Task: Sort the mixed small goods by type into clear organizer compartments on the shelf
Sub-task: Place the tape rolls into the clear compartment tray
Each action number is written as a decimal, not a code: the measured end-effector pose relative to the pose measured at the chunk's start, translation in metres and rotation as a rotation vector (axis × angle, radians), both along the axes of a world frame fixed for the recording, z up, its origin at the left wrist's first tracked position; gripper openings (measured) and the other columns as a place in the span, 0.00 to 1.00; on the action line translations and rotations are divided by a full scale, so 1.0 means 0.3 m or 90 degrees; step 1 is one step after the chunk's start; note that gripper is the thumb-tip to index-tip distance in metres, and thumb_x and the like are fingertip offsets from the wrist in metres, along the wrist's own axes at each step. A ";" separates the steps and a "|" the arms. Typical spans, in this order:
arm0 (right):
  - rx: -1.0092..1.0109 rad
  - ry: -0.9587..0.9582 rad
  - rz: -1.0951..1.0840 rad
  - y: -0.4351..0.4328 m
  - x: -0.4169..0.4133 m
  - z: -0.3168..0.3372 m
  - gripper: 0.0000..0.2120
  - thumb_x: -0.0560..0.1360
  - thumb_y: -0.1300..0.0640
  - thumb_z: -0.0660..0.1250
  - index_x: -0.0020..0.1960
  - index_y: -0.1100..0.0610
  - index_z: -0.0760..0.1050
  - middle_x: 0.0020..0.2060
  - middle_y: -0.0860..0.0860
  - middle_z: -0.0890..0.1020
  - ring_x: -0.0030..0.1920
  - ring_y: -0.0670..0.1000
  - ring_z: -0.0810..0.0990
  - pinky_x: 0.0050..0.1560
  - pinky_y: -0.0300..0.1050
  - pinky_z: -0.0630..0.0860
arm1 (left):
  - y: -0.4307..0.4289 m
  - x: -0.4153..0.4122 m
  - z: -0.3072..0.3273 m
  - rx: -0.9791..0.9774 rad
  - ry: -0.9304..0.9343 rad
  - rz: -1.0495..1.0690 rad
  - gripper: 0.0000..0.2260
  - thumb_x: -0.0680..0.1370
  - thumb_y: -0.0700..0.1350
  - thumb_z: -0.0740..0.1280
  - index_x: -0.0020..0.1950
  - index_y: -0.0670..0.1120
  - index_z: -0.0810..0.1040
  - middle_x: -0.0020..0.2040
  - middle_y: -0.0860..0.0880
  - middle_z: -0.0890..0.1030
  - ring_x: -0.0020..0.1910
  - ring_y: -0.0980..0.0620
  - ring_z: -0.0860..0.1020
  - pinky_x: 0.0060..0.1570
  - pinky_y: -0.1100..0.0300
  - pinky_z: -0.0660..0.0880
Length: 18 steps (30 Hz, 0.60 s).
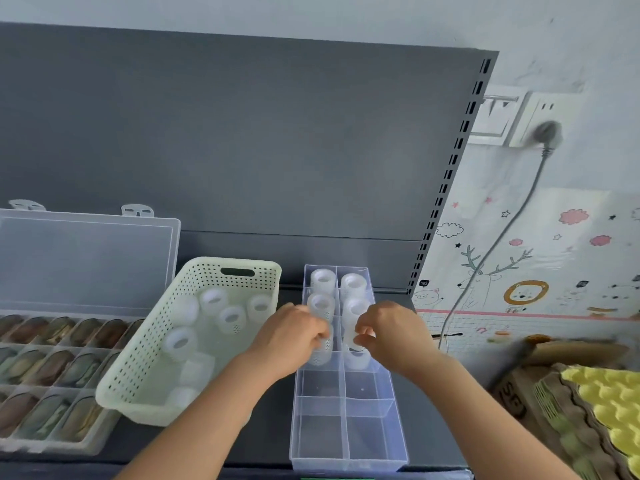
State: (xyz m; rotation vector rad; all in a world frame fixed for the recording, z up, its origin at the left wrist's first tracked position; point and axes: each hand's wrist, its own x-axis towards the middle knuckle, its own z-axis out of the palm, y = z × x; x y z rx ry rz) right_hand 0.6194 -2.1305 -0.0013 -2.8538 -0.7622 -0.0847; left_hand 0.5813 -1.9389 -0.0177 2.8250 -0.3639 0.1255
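Observation:
A clear organizer [346, 438] with two columns of compartments stands on the dark shelf. Its far compartments hold white tape rolls [323, 280]; the near ones are bare. My left hand [294, 332] grips a tape roll [322, 353] in the left column. My right hand [388, 332] pinches another roll [356, 356] in the right column. To the left, a pale green perforated basket [145, 368] sits tilted and holds several more tape rolls [180, 342].
An open clear lidded box [86, 258] at far left holds rows of brownish items [52, 368]. Egg cartons and yellow foam [595, 410] lie at the right. A grey cable [498, 244] hangs down the wall from a socket.

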 end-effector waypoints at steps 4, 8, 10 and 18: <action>-0.048 0.001 -0.004 0.017 0.007 -0.028 0.09 0.76 0.49 0.64 0.49 0.51 0.81 0.47 0.48 0.81 0.51 0.50 0.76 0.44 0.42 0.75 | 0.004 0.010 -0.009 -0.018 0.006 -0.014 0.08 0.78 0.45 0.66 0.55 0.53 0.82 0.50 0.51 0.79 0.50 0.49 0.75 0.49 0.60 0.72; -0.059 0.042 -0.003 0.014 0.015 -0.053 0.14 0.79 0.46 0.60 0.49 0.51 0.82 0.47 0.48 0.80 0.51 0.50 0.75 0.41 0.41 0.71 | 0.007 0.012 -0.017 -0.009 0.038 -0.026 0.10 0.79 0.43 0.64 0.54 0.51 0.83 0.49 0.49 0.77 0.49 0.50 0.76 0.48 0.57 0.74; -0.061 0.050 0.002 0.014 0.018 -0.052 0.14 0.79 0.48 0.59 0.49 0.52 0.81 0.47 0.49 0.80 0.51 0.51 0.76 0.42 0.41 0.72 | 0.007 0.011 -0.020 0.001 0.043 -0.032 0.10 0.79 0.41 0.63 0.53 0.49 0.84 0.47 0.49 0.77 0.49 0.49 0.76 0.48 0.55 0.74; 0.051 -0.014 0.055 0.115 -0.039 0.009 0.12 0.78 0.51 0.60 0.50 0.51 0.82 0.47 0.49 0.82 0.48 0.50 0.77 0.46 0.44 0.77 | 0.095 -0.069 0.062 0.007 -0.064 0.017 0.10 0.80 0.47 0.61 0.51 0.49 0.83 0.46 0.55 0.81 0.51 0.54 0.72 0.48 0.57 0.71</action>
